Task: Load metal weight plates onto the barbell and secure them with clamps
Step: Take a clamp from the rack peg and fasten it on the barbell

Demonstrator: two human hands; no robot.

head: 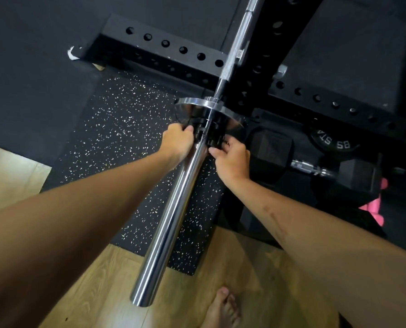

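A chrome barbell sleeve runs from the bottom centre up to a shiny metal weight plate seated against the collar. A black clamp sits on the sleeve right against the plate. My left hand grips the clamp's left side. My right hand holds its right side, fingers curled on it. Most of the clamp is hidden by the fingers and by dark reflections.
The black rack upright and its holed base beams stand behind the plate. A black hex dumbbell and a black plate lie at right, with pink items beyond. A bare foot stands on the wooden floor below the sleeve's end.
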